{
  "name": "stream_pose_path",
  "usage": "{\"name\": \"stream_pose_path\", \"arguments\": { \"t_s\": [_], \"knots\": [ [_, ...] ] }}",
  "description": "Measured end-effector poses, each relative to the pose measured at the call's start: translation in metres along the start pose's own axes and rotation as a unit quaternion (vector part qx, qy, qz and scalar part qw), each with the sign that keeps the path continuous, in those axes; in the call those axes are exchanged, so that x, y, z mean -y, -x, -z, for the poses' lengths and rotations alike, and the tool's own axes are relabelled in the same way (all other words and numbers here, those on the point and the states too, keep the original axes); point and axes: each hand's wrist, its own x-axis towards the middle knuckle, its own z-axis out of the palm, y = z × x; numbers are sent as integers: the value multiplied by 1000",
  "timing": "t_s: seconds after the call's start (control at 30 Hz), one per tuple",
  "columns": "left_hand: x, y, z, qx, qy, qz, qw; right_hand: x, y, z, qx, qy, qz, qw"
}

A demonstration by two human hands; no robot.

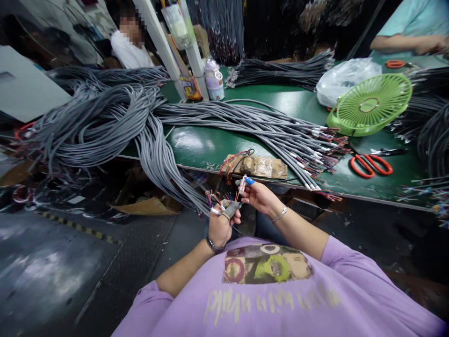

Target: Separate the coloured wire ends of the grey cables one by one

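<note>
While a smooth pale panel (pixel 31 89) slants at the far left, matte grey cables (pixel 101 107) loop beside it in a heavy, rounded coil. A long hank (pixel 164 164) of them spills in a curve over the near edge of the glossy green tabletop (pixel 196 140) and down to the left hand (pixel 220 229), whose curled fingers are clamped on the cable ends, just in front of that edge. Thin coloured wires (pixel 209 197) bristle above the fist, and a dark band (pixel 212 244) rings the wrist. Farther back, a rounded bottle (pixel 214 86) stands upright beside a shiny orange packet (pixel 191 88). Close by the left hand, the right hand (pixel 261 199) has its fingertips drawn together near the wires, one in a blue wrap (pixel 249 181); whether they pinch a wire is too small to tell. A slim metal bangle (pixel 279 214) circles this wrist. Just beyond lies a rough wooden board (pixel 277 168). Behind it, straighter grey lengths (pixel 245 119) fan rightward, ending in white sleeves and frayed wires. Next come a crumpled, translucent plastic bag (pixel 345 79), a round green fan (pixel 386 100) with thin radial ribs, and scissors (pixel 365 167) with looped red handles.
</note>
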Motion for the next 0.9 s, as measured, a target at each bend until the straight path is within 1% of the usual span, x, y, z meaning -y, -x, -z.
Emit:
{"name": "stream_pose_path", "arguments": {
  "t_s": [0.1, 0.3, 0.53, 0.63, 0.7, 0.77, 0.83, 0.9],
  "knots": [
    [1, -3, -2, -5, 0, -5, 1000, 0, 1, -1, -5, -10, -12, 1000],
    [2, -6, -5, -14, -10, -5, 1000, 0, 1, -6, -40, -7, 4, 999],
    [7, -8, -6, -4, -22, 5, 1000, 0, 1, -9, -39, 5, 31, 999],
    [7, -8, -5, -4, -23, 3, 1000, -1, 1, -8, -42, 2, 29, 999],
    [7, -6, -4, -3, -25, 0, 1000, -3, 2, -5, -37, -7, 15, 999],
    [6, -4, -2, -4, -27, 0, 1000, -3, 4, -1, -27, -10, -13, 1000],
    [6, -2, 0, -6, -27, 3, 1000, -2, 7, 4, -14, 11, -50, 999],
    [7, 1, 2, -4, -32, 6, 999, 0, 11, 7, 5, 55, -87, 995]
  ]
}}
